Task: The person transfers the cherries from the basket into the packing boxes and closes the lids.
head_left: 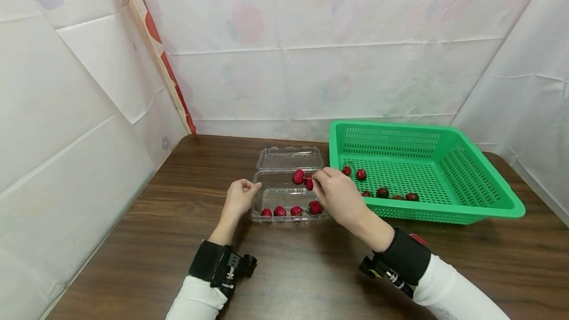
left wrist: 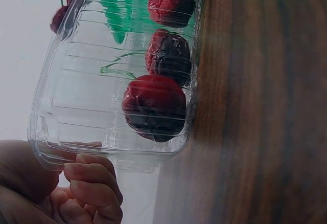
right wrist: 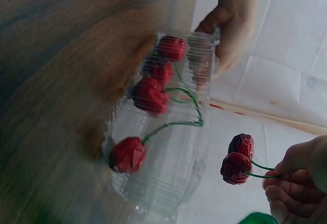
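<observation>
A clear plastic clamshell box (head_left: 284,194) lies on the table with its lid (head_left: 291,158) folded back. Several dark red cherries (head_left: 280,211) with green stems sit in a row along its near side. My left hand (head_left: 240,195) pinches the box's left rim between thumb and fingers, as the left wrist view shows. Above the right part of the box, my right hand (head_left: 340,196) holds a pair of cherries (right wrist: 237,166) by their joined green stems. Both fruits dangle clear of the box floor in the right wrist view.
On the right stands a green perforated basket (head_left: 458,211), close beside the box. Several more cherries (head_left: 382,192) lie in its left and near part. The brown wooden table (head_left: 293,270) meets white patterned sheets (head_left: 311,83) at the back and sides.
</observation>
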Demonstrator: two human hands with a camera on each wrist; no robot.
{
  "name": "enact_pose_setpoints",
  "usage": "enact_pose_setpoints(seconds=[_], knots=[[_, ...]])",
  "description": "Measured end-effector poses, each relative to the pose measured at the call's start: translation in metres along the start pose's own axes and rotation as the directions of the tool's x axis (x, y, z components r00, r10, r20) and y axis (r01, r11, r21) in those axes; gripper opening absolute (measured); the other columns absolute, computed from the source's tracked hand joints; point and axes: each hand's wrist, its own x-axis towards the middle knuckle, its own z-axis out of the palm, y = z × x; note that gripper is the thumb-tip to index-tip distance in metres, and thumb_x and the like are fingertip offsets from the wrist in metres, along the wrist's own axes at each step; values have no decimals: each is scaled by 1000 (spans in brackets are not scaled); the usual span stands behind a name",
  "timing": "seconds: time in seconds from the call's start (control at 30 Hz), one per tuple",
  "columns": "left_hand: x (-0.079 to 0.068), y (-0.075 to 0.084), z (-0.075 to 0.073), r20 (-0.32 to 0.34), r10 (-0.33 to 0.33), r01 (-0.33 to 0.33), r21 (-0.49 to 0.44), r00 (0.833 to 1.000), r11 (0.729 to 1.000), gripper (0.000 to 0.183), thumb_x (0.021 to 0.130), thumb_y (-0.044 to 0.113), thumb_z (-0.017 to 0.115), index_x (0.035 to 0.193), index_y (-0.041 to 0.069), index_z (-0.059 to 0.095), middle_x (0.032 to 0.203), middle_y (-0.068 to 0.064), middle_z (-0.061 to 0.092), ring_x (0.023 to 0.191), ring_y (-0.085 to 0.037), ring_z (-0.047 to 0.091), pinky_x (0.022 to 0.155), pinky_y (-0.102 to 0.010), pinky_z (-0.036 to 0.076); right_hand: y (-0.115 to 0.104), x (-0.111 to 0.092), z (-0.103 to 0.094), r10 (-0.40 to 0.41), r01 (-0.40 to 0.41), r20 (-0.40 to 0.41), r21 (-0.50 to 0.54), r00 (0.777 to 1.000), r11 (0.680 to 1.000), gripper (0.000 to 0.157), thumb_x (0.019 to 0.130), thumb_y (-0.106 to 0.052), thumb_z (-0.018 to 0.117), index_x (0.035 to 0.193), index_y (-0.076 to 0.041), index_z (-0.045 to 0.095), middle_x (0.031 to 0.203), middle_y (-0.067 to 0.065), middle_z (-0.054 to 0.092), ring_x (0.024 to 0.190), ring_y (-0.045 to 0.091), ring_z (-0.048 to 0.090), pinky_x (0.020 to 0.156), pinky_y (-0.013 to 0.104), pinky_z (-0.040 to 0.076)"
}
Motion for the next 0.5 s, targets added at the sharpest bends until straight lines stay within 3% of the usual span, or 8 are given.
enact_pose_setpoints(seconds=[0.27, 0.5], knots=[[0, 2, 0, 1, -10, 10, -7, 1000, 1000, 24, 88, 19, 55, 80, -3, 54, 48, 2, 37, 42, -8, 35, 41, -22, 29, -2, 3, 21, 15, -8, 101, -69, 995, 998, 4, 75, 0, 65, 73, -2, 61, 68, 5, 55, 65, 18, 54, 57, 26, 46], [-1, 2, -1, 2, -14, 14, -15, 1000, 1000, 24, 88, 20, 55, 79, -3, 54, 48, 2, 38, 42, -8, 35, 41, -22, 29, -3, 4, 35, -4, 21, 125, -129, 992, 991, 7, 76, -2, 63, 70, -3, 59, 65, 5, 52, 63, 19, 54, 53, 27, 46]])
